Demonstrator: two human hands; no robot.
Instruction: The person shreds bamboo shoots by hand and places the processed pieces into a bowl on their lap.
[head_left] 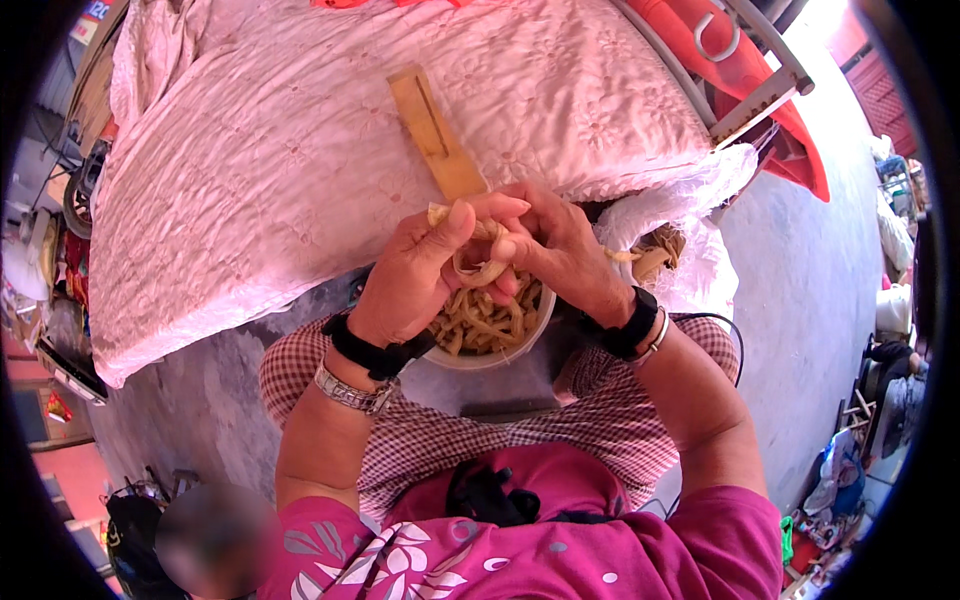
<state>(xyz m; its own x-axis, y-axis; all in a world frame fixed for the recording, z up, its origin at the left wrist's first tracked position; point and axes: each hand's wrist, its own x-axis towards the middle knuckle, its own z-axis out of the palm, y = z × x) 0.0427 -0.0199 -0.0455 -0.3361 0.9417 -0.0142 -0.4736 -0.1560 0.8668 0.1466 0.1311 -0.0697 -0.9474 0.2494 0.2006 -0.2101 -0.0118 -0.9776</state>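
My left hand (402, 280) and my right hand (568, 258) meet above a round white tub. Between them is a pale tan, fibrous strip (478, 272), curled into a loop; its exact material is unclear. Both thumbs press it against bent fingers, and an end sticks up beside my left thumb. Below, the tub (478, 363) holds many short, twisted tan pieces (482, 328). Just beyond my fingers, a flat yellow-brown slat (432, 125) with a dark lengthwise line lies on the pink cloth. My hands partly hide the tub's far side.
A pink quilted cloth (300, 150) covers the bed-like surface ahead. Right of my right wrist, a white sack (705, 275) holds more tan strips (655, 262). Farther right stands a metal frame (755, 112) with red fabric (668, 40). Grey floor (815, 270) shows beyond the sack.
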